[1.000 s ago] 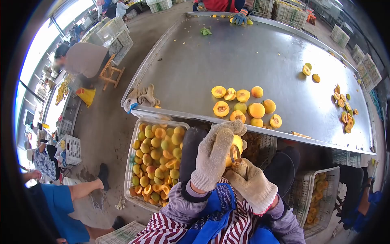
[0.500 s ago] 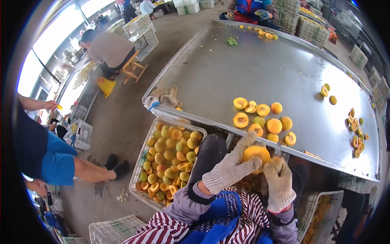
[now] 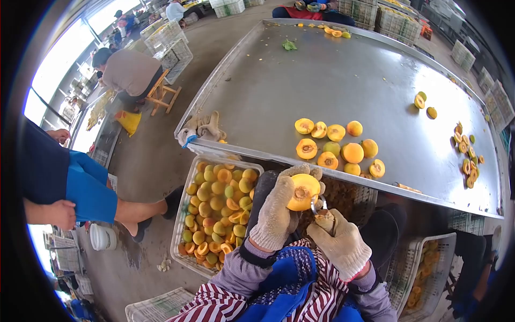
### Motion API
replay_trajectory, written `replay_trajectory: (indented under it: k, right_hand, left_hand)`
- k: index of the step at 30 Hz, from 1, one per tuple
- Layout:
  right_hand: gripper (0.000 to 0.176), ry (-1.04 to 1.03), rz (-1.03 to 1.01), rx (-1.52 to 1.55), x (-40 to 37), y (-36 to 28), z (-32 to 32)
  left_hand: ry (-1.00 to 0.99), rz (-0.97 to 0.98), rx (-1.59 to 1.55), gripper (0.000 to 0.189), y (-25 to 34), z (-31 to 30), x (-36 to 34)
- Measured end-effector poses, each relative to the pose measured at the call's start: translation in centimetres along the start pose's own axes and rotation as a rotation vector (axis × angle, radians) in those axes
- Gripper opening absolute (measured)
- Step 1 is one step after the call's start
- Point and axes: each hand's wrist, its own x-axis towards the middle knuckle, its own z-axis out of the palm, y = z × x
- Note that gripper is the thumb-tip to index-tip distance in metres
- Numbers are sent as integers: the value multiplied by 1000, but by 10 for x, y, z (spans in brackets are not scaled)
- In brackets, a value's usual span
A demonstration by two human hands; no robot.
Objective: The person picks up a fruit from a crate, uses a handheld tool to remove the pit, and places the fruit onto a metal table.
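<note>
In the head view my left hand (image 3: 277,212), in a knitted glove, is closed around a halved yellow peach (image 3: 303,192). The cut face with its brownish centre is turned up toward me. My right hand (image 3: 343,240), gloved too, grips a pitting tool with a curved metal loop (image 3: 318,202); its handle is mostly hidden in the fingers. The loop is at the lower right edge of the peach half. Just beyond the hands, several whole and halved peaches (image 3: 352,153) lie at the near edge of the metal table (image 3: 257,102).
A crate of peaches (image 3: 220,214) stands left of my legs, and another crate (image 3: 421,273) is at the right. Pits and scraps (image 3: 343,201) fill a crate under the table edge. A standing person (image 3: 86,177) is at the left. More peach halves (image 3: 469,155) lie far right.
My left hand has turned the peach so its cut face shows. My right hand has moved left and down, bringing the tool's loop to the fruit. The view has shifted slightly.
</note>
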Motion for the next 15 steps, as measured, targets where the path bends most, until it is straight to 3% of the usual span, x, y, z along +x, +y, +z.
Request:
replay_trajectory:
  k: [3,6,8,11,15]
  right_hand:
    - [33,-51,-128,-45,0,0,3]
    - [31,44,-167,19,3,6,11]
    - [32,114,-306,10,4,9,14]
    - [35,34,-177,-121,0,7,11]
    - [31,29,-126,-42,1,18,17]
  left_hand:
    - [1,31,33,57,-5,2,-3]
    - [22,43,103,63,-7,11,-5]
    - [44,67,135,64,-10,15,-6]
    - [45,193,153,50,-13,18,-9]
    - [72,373,278,49,-22,34,-12]
